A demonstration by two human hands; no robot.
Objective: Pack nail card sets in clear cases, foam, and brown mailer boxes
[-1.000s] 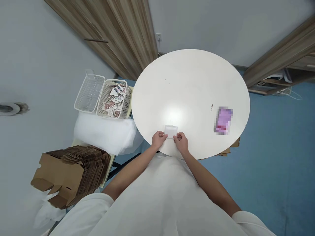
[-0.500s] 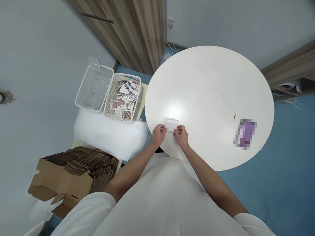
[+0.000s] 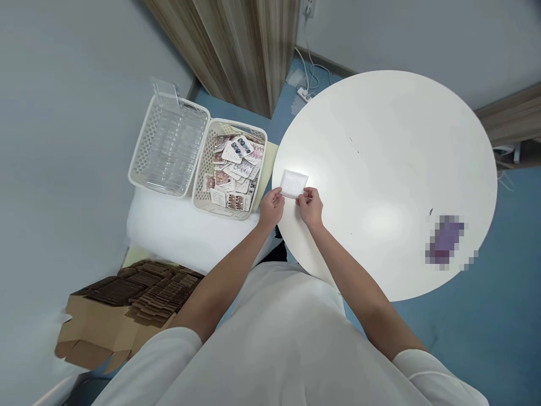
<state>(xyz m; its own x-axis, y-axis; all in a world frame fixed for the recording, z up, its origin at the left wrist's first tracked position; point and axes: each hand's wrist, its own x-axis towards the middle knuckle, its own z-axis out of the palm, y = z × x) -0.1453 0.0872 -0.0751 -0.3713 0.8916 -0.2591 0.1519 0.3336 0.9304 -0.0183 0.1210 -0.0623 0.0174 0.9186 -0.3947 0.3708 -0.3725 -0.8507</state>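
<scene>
A small, flat white packet (image 3: 294, 184), roughly square, is held over the left edge of the round white table (image 3: 393, 129). It looks like something wrapped in white foam sheet; what is inside is hidden. My left hand (image 3: 271, 209) pinches its lower left corner between thumb and fingers. At its lower right corner my right hand (image 3: 310, 207) grips it the same way. Left of my hands, a white basket (image 3: 198, 189) holds several cards with what look like press-on nails (image 3: 240, 146).
A second white basket (image 3: 139, 149) holds stacked clear plastic boxes (image 3: 173, 152). White foam sheeting (image 3: 169, 231) lies in front of the baskets. Folded cardboard boxes (image 3: 97, 321) stand at lower left. A blurred purple object (image 3: 446, 239) lies at the table's right.
The packet and both hands have moved up in the view, and the packet is now slightly tilted. The view has shifted, so the table and baskets appear further right.
</scene>
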